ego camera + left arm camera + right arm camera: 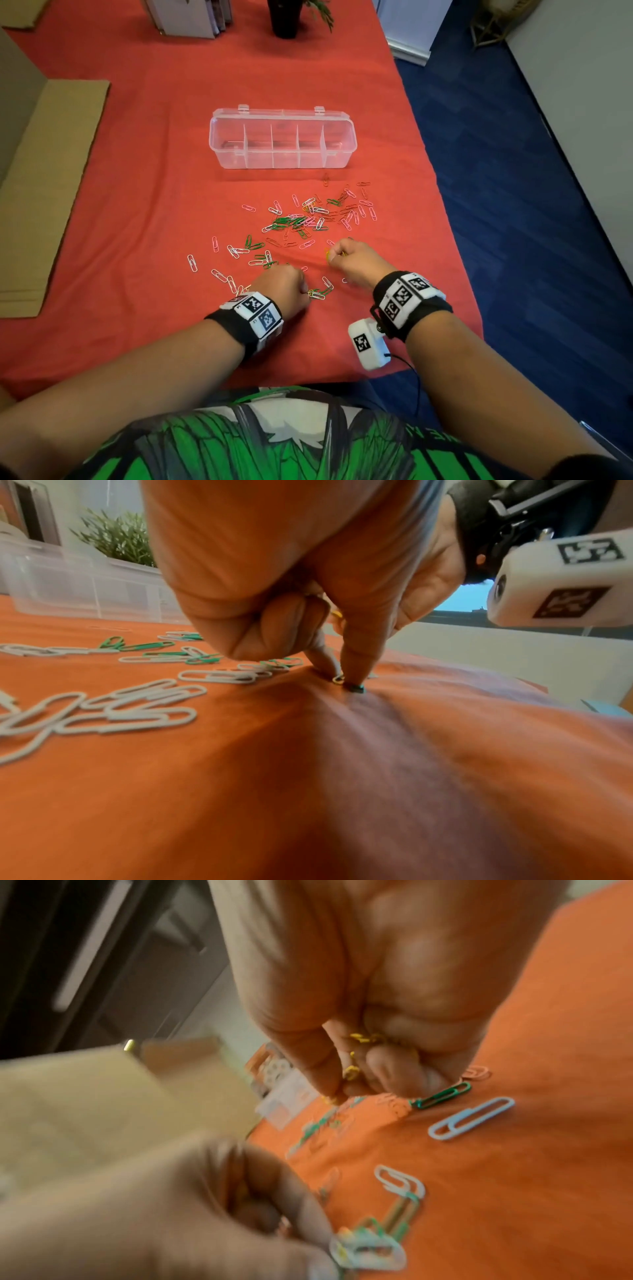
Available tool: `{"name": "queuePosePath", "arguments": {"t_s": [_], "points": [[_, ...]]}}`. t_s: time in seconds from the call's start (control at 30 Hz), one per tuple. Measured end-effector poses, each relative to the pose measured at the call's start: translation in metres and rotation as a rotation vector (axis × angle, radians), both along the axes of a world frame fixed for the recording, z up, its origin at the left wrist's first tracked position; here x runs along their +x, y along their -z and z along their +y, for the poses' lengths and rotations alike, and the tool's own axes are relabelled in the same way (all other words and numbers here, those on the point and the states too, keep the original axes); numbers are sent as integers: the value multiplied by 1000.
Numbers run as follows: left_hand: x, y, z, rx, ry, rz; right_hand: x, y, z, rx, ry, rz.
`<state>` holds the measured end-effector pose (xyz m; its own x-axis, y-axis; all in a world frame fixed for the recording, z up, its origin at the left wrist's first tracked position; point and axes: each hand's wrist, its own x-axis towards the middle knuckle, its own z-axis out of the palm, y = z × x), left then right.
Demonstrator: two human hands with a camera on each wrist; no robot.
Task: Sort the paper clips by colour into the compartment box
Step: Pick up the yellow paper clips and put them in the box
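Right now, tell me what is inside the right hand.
Yellow paper clips poke out between the curled fingers of the right hand. How many it holds cannot be seen, because the fingers cover the rest.

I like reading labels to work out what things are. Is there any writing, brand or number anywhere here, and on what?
No readable words, brands or numbers.
Wristbands: black-and-white square code patterns only, no letters.
White camera housing: the same kind of code square, no text.
Shirt: green and white print; dark shapes at its right edge may be letters, too cut off to read.
Compartment box: clear plastic, no label visible.
Books at the far edge: nothing legible.
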<state>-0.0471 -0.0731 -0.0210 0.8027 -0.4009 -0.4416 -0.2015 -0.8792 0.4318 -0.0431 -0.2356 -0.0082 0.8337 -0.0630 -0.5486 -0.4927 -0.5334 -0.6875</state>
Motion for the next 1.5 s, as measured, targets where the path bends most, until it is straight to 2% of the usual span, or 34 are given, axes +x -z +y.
{"name": "queuePosePath", "arguments": {"t_s": [0.1,0.27,0.37,0.47,0.53,0.6,0.67,0.83,0.93,1.07,1.13,1.23,1.4,1.5], "points": [[3,1,2,-7,26,44,-1,3,-2,149,121,14],[7,-5,10,-29,3,89,3,2,0,121,147,18],[15,-4,16,-177,-173,157,4,1,3,148,197,35],[21,-14,21,-462,-479,304,5,-3,6,211,240,66],[26,-20,24,-680,-727,464,7,-7,8,352,296,84],[30,-26,28,-866,-884,616,8,-13,11,504,361,85],[33,-31,31,-970,-946,669,10,-19,13,637,432,65],[40,-39,31,-1019,-944,651,16,-29,20,837,514,56],[44,-42,31,-1054,-974,715,23,-35,26,760,489,30],[54,-48,32,-1099,-983,756,34,-34,27,392,307,-47],[65,-51,32,-1038,-979,668,42,-37,23,177,180,-85],[95,-59,33,-921,-969,495,57,-46,18,5,87,-138],[172,-80,45,-604,-894,144,91,-63,19,-43,36,-224],[214,-93,48,-492,-869,54,108,-69,24,-57,-4,-262]]}}
